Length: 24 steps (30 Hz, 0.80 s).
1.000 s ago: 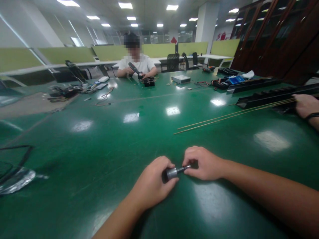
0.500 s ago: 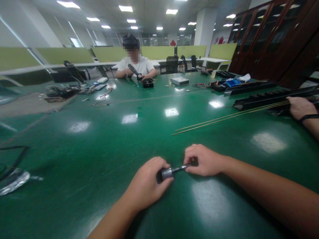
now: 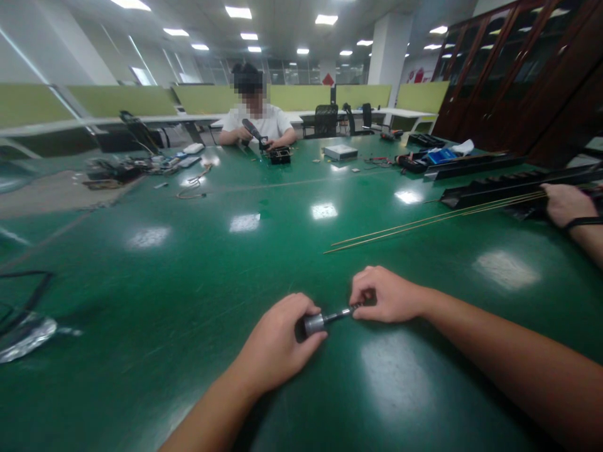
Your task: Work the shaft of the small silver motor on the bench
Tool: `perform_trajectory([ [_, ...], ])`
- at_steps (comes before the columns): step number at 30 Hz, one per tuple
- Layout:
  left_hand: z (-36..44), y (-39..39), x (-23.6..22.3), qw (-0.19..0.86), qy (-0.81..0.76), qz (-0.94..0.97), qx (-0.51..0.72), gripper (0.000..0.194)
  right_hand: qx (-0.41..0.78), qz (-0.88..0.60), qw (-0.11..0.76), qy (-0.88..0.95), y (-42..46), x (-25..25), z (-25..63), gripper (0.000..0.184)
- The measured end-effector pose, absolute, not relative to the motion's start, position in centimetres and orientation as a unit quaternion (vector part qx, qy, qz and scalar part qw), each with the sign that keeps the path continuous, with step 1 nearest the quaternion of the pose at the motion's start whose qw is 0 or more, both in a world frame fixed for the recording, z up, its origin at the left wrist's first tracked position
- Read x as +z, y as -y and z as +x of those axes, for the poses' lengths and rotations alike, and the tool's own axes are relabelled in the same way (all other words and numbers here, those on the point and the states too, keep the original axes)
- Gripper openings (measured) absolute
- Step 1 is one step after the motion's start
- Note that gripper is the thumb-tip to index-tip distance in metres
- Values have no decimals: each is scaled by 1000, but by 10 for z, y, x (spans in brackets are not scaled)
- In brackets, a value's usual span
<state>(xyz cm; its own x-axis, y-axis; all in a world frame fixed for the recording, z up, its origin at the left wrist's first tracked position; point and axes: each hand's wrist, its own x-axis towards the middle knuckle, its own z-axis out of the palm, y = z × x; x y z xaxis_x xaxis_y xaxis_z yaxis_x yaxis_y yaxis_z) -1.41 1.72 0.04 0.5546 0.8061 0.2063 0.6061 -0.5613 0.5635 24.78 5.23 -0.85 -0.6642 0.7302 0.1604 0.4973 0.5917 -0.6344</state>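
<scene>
My left hand (image 3: 277, 348) is closed around a grey metal cylinder (image 3: 315, 323) that looks like a small motor, thumb on the near side and fingers on the far side. From its right end a thin dark shaft (image 3: 336, 315) points toward my right hand (image 3: 384, 295). There my right thumb and curled fingers pinch a small ridged metal tip (image 3: 357, 307) at the shaft's end. My fingers partly cover the tip, and the left end of the cylinder is hidden in my left palm. Both hands are low over the green tabletop (image 3: 198, 314).
On the right, another person's hand (image 3: 568, 204) holds long thin brass-coloured rods (image 3: 400, 232) near black channels (image 3: 485, 188). Across the table sits a person (image 3: 257, 125) with a power tool (image 3: 253, 130). A grey box (image 3: 340, 152) and cables (image 3: 193, 185) lie farther back.
My right hand has shifted slightly up and right along the shaft, showing more of the ridged tip. My left hand keeps its hold, almost unmoved.
</scene>
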Motion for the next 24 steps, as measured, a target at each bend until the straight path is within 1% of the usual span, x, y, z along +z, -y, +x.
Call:
perform_trajectory([
  [8,3,-15,-5,219,-442,829,263,21,275,-329,217,877,-46,-9,232,9],
  [12,9,-13,-7,223,-450,824,264,18,265,-350,249,863,-40,-13,219,10],
  [17,4,-14,-3,249,-467,811,248,24,279,-385,277,835,-37,-14,219,20],
  [18,2,-14,-1,253,-464,813,244,23,280,-388,275,834,-38,-14,220,20],
  [20,0,-14,2,257,-454,820,234,14,281,-387,270,836,-38,-14,222,15],
  [24,-1,-13,3,270,-433,827,236,12,274,-366,272,847,-37,-13,221,8],
])
